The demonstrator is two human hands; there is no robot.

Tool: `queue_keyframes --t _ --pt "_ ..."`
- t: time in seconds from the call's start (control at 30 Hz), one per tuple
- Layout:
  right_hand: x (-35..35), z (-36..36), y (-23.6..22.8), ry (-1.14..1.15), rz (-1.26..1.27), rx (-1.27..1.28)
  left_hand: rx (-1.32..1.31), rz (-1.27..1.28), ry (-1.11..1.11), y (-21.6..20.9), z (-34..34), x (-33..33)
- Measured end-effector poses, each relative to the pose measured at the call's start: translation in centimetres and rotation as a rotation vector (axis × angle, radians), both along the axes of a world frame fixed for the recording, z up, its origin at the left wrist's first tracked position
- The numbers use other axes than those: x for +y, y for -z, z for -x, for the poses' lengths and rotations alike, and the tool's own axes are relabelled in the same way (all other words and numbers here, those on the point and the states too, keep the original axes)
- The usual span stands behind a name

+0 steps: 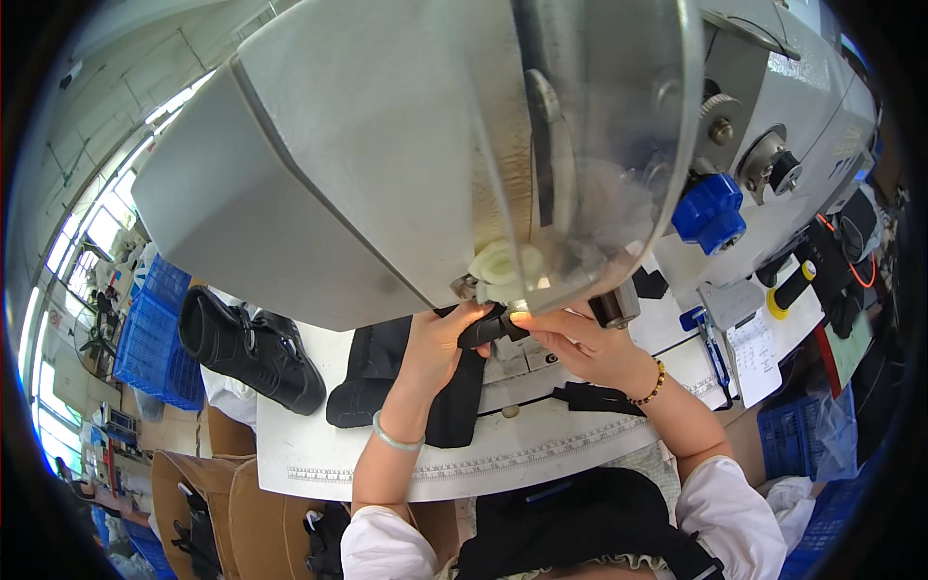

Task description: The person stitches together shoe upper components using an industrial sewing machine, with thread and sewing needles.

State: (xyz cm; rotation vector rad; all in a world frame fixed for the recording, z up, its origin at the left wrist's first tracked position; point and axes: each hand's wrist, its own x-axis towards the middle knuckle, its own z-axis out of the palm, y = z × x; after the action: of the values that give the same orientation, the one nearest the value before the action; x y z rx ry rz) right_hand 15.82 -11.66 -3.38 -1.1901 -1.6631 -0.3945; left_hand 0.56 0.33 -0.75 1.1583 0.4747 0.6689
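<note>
Under the head of a large grey sewing machine (329, 155), a small black fabric piece (480, 333) is folded up between my two hands. My left hand (435, 340) pinches its left side. At its right side, the closed fingertips of my right hand (590, 346) grip it right below the machine's clear guard (619, 145). The needle and the spot where it meets the fabric are hidden behind the machine head. More black fabric pieces (372, 372) lie on the white machine table (512, 454), left of and beneath my left forearm.
A black boot (251, 353) stands at the table's left, beside blue crates (159, 333). To the right are a blue-handled tool (713, 348), a paper pad (752, 360) and a black thread spool (795, 290). Cardboard boxes (256, 503) stand below the table's left edge.
</note>
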Motion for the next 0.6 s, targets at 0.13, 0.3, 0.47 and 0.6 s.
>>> queue_keyframes --t 0.13,0.3,0.47,0.6 --pt "-0.3 0.5 0.1 -0.01 0.0 0.036 -0.011 0.02 0.063 0.3 0.0 0.8" --pt "-0.2 1.1 0.0 0.101 -0.022 -0.005 -0.048 0.059 0.104 0.7 0.1 1.3" --pt "-0.4 1.5 -0.4 0.116 -0.027 -0.092 -0.072 0.113 0.152 0.7 0.7 2.2" --pt "-0.9 1.4 -0.8 0.131 -0.028 -0.119 -0.119 0.194 -0.257 1.1 -0.5 -0.2"
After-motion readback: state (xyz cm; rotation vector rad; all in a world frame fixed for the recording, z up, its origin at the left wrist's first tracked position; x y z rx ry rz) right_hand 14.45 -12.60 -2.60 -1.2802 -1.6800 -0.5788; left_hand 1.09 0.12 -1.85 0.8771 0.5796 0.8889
